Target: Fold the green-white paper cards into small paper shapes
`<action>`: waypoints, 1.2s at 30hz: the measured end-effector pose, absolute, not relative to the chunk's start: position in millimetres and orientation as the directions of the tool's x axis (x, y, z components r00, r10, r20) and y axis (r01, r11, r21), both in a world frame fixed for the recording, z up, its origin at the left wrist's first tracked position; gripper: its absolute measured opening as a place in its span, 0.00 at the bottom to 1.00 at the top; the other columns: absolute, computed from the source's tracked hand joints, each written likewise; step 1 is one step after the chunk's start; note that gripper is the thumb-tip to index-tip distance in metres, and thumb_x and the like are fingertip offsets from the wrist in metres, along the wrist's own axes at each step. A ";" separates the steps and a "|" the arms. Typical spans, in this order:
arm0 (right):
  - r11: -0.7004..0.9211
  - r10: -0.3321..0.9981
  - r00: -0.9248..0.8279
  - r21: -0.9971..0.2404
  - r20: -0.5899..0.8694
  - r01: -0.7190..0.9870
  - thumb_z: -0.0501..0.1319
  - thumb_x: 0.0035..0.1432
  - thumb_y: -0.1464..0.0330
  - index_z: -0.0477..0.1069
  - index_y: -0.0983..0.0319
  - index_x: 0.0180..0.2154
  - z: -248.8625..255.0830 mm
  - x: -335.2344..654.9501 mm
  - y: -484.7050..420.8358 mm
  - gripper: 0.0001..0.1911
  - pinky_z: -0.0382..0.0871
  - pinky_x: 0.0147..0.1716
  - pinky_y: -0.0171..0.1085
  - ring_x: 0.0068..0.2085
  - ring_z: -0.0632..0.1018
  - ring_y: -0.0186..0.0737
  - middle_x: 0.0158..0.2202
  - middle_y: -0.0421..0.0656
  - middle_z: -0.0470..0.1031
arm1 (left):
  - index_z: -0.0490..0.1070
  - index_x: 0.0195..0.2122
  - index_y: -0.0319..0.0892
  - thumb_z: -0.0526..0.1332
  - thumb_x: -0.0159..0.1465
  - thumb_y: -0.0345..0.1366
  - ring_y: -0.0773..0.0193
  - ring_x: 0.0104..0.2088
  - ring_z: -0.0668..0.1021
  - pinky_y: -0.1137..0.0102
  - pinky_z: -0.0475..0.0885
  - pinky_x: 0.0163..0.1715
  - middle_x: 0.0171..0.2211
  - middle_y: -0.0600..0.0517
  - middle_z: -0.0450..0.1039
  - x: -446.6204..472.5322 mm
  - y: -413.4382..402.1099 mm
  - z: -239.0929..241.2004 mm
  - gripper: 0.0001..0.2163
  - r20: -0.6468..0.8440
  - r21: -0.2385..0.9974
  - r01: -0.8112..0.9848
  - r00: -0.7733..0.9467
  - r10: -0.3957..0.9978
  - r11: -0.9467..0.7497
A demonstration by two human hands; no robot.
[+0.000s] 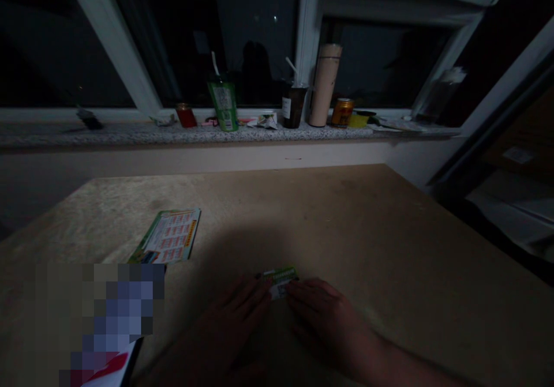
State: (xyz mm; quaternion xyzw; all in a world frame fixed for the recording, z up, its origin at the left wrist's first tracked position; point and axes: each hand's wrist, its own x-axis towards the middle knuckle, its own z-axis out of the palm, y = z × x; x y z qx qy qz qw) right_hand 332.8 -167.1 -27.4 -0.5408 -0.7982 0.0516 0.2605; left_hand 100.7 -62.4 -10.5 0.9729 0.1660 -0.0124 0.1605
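Note:
A small green-and-white printed card or packet lies on the table between my two hands; its exact kind is hard to tell in the dim light. My left hand rests palm down, its fingers stretched out flat and their tips reaching the left edge of the printed piece. From the other side, my right hand lies with extended fingers close together, tips touching the right edge. Both thumbs are hidden, and shadow covers much of the hands. Part of the printed piece is under the fingertips.
A printed card sheet lies at left on the wooden table, beside a partly pixelated device or sheet. Along the windowsill stand a green cup, a dark cup, a pink flask and cans.

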 end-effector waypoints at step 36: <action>0.406 0.901 -0.315 -0.325 0.299 0.854 0.56 0.60 0.69 0.62 0.63 0.58 -23.7 331.9 -167.9 0.23 0.65 0.52 0.42 0.51 0.72 0.44 0.54 0.46 0.70 | 0.31 0.67 0.50 0.64 0.55 0.56 0.41 0.64 0.49 0.44 0.48 0.59 0.67 0.45 0.37 111.6 -64.5 -7.8 0.49 -0.162 0.281 0.295 0.952 0.258 -0.913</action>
